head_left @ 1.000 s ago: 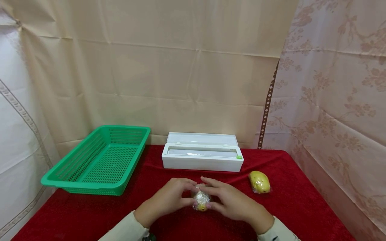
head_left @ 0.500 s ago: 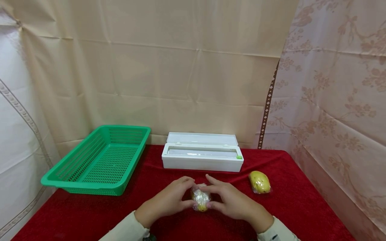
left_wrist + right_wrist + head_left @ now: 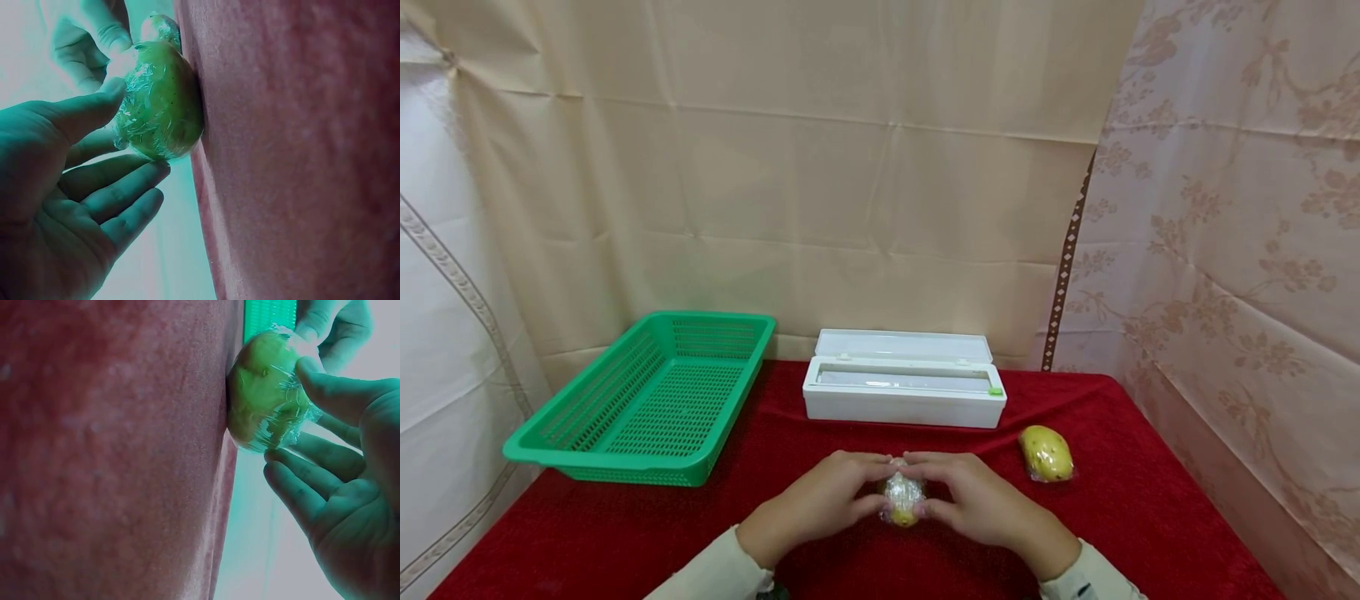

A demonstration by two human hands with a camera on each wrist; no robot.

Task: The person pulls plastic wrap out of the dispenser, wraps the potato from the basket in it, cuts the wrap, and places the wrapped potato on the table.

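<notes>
A yellow potato (image 3: 902,497) in shiny cling film rests on the red cloth between both hands. My left hand (image 3: 820,504) holds its left side, thumb at the near top and index finger at the far end. From the right, my right hand (image 3: 981,504) mirrors that grip. The left wrist view shows the film bunched on top of the potato (image 3: 164,103) under the thumb, with the other fingers spread along its side. In the right wrist view, the right thumb presses the film on the potato (image 3: 265,394), whose underside meets the cloth.
A second film-wrapped potato (image 3: 1047,454) lies to the right. Behind the hands stands a white cling film dispenser (image 3: 902,410), its lid raised and a green slider at its right end. A green plastic basket (image 3: 602,458) sits at the left. Curtains hang behind the table.
The index fingers of both hands, lifted and apart earlier, have come down together at the potato's far end. The thumbs stay at the film; the potato keeps its place.
</notes>
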